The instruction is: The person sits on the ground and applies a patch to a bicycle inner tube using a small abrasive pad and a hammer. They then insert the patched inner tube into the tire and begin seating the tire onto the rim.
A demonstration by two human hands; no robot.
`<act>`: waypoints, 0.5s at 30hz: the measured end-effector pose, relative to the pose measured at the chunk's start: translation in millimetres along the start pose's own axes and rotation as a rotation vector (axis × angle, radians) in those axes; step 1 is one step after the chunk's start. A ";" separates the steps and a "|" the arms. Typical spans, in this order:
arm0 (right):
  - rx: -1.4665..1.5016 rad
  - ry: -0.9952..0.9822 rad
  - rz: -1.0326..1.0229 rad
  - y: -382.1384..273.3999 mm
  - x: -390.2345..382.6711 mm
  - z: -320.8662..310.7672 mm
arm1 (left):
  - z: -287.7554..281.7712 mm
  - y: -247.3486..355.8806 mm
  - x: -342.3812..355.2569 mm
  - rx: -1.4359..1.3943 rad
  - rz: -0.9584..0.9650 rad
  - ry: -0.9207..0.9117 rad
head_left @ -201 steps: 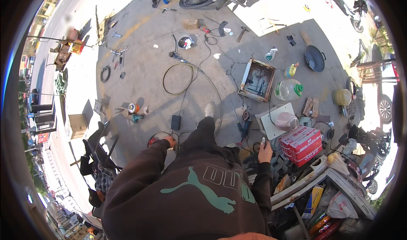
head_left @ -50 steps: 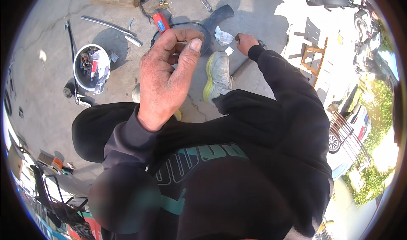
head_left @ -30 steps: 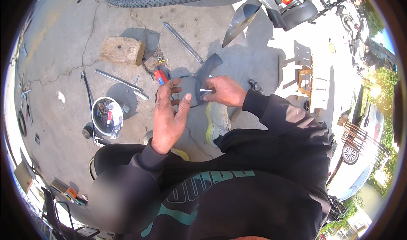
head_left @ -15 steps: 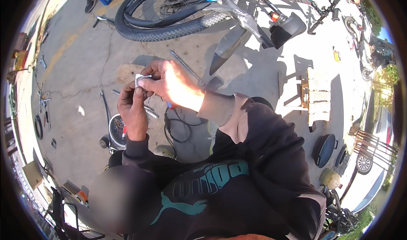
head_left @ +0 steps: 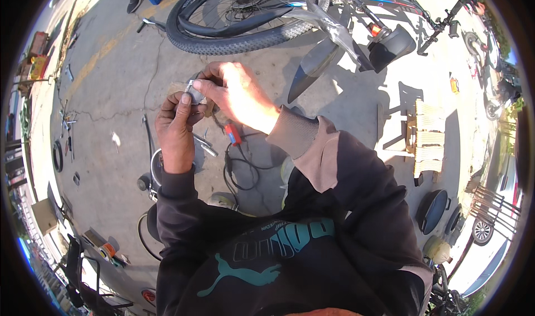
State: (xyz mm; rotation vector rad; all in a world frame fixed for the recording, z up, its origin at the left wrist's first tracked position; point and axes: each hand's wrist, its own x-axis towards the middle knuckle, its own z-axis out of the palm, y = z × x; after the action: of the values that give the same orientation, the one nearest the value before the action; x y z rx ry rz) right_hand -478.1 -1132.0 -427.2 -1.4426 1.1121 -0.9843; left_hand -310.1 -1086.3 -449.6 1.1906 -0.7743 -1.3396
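Observation:
My left hand (head_left: 176, 127) and my right hand (head_left: 237, 93) meet in front of me, both closed on one small flat piece (head_left: 195, 95). It looks grey with a white edge, perhaps a patch with its backing; fingers cover part of it. My left thumb and fingertips hold it from below, while my right thumb and fingers pinch its upper edge. On the concrete below lie a red tool or connector (head_left: 233, 134) with a black cable (head_left: 245, 161), and some thin metal rods (head_left: 206, 147).
A bicycle wheel (head_left: 239, 41) with a knobby tyre lies ahead, beside a bicycle frame and a dark mudguard (head_left: 312, 73). To the right are a wooden slatted stool (head_left: 429, 137) and a black basin (head_left: 432, 211). Hand tools (head_left: 68, 126) are scattered on the left.
The view has shifted, so the surroundings appear farther right. The small piece has been turned and shows more of its grey face. More of the red item on the ground is visible.

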 end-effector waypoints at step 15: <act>0.255 -0.110 0.099 -26.0 -5.7 43.6 | -26.2 22.4 -14.6 -0.129 0.108 0.037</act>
State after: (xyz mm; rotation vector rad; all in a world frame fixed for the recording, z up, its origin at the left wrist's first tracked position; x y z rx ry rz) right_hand -433.9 -1114.9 -407.9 -1.2096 0.9325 -0.9294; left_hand -280.6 -1070.7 -432.7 1.0543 -0.7048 -1.2565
